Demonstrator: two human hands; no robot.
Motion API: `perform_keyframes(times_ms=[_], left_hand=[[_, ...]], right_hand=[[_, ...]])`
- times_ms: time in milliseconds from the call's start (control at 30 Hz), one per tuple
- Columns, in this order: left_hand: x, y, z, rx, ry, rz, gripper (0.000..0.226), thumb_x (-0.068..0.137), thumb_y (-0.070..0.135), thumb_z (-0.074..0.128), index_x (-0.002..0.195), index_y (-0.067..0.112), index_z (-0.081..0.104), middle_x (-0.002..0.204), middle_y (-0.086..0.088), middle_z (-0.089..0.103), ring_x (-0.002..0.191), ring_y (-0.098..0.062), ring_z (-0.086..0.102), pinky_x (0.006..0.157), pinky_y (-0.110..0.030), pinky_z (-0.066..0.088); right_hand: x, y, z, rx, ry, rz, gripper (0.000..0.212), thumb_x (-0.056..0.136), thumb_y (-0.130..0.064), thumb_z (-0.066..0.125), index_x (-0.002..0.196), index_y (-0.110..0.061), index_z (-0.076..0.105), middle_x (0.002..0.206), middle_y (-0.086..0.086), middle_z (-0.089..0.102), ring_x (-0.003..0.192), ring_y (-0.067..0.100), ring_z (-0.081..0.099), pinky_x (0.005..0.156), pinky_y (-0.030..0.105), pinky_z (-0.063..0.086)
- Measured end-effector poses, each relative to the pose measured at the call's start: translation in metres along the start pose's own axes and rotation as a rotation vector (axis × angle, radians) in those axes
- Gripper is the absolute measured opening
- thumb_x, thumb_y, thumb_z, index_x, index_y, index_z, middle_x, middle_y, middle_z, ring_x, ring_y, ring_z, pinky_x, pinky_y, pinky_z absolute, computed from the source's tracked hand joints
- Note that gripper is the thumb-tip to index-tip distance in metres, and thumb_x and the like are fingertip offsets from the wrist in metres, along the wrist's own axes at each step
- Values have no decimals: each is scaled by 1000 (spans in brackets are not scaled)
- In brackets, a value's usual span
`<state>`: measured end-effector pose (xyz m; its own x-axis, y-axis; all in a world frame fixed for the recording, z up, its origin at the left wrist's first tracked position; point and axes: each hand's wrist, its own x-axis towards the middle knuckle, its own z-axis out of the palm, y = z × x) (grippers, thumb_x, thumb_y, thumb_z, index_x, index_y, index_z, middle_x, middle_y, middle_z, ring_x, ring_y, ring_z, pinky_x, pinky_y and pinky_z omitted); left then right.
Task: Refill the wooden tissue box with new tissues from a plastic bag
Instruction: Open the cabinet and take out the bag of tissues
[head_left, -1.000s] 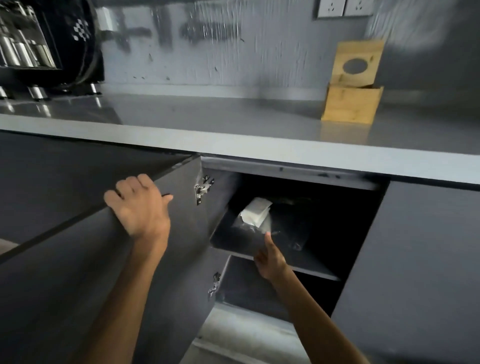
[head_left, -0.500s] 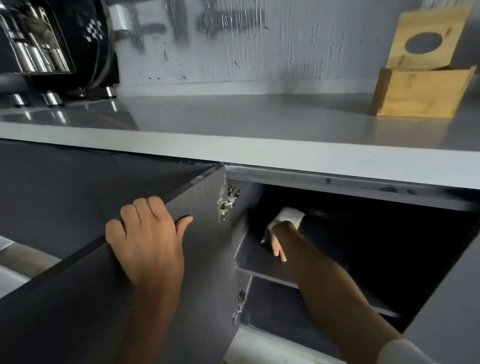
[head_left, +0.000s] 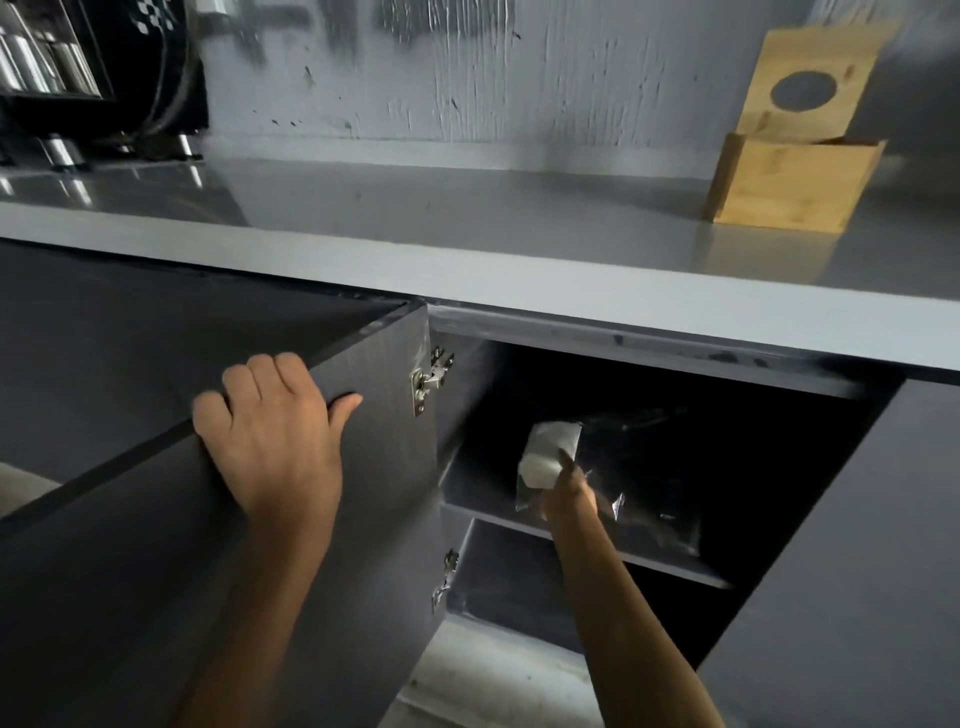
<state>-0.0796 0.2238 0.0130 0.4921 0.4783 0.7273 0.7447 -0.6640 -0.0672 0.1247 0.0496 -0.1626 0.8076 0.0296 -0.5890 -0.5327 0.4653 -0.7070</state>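
Observation:
A wooden tissue box (head_left: 789, 184) stands on the grey counter at the upper right, its lid with a round hole (head_left: 802, 91) leaning upright behind it. Inside the open cabinet, a clear plastic bag (head_left: 618, 488) holding a white stack of tissues (head_left: 548, 454) lies on the upper shelf. My right hand (head_left: 569, 491) grips the bag's near end at the shelf's front. My left hand (head_left: 272, 436) grasps the top edge of the open cabinet door (head_left: 363, 519).
The grey counter (head_left: 467, 218) overhangs the cabinet opening. Shiny metal containers and a dark appliance (head_left: 104, 78) sit at the counter's far left. A closed dark door (head_left: 857, 571) flanks the opening on the right. A lower shelf (head_left: 519, 577) lies beneath the bag.
My right hand has closed on the bag and drawn it toward the shelf's front edge. The left hand stays on the door.

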Motion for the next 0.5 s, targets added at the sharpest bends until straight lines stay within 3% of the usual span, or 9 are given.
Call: perform_keyframes(times_ms=[33,100,167,300,400,467,500], left_hand=[[0,0,2,3,7,-1,55,85,61,53,89,8,39,81,-14,44,80,-30,40,74,-42,35],[1,2,3,-4,20,2,55,83,60,56,89,8,40,82,-14,46,81,-30,41,75,-42,35],[3,4,1,3,1,9,55,81,59,59,90,8,40,83,-15,48,82,-30,43,75,-42,36],[0,2,-22,70,-156,66,54,83,56,59,98,6,44,97,-15,55,91,-30,51,82,-40,41],[8,-14,-47,-38,-367,164,60,86,58,54,117,6,49,118,-16,58,108,-34,55,90,-43,42],[19,-44,-68,-188,-558,132,58,87,64,48,124,20,53,129,-11,59,115,-33,57,91,-42,43],[24,-63,-78,-252,-670,106,50,86,66,47,116,27,58,127,-9,62,113,-31,59,89,-40,43]], right_hand=[[0,3,-8,-14,5,-5,43,92,-27,62,126,-5,46,128,17,55,111,30,57,77,27,53],[-19,3,-16,41,-118,124,36,89,-24,65,115,-8,47,98,16,59,81,31,59,60,31,52],[-27,0,-25,14,-165,181,26,88,-21,66,108,-10,52,83,13,57,64,26,56,47,24,50],[-56,0,-54,-110,-353,67,8,96,-21,52,97,-13,57,83,4,62,64,15,63,58,23,54],[-87,7,-77,-53,-542,218,17,80,-22,63,85,-5,58,54,5,65,41,14,61,42,20,51],[-106,19,-95,-32,-671,358,35,62,-22,78,85,-1,63,59,10,67,47,20,65,47,21,54],[-114,25,-106,-22,-749,389,41,63,-23,79,92,2,63,68,15,69,56,25,67,57,26,57]])
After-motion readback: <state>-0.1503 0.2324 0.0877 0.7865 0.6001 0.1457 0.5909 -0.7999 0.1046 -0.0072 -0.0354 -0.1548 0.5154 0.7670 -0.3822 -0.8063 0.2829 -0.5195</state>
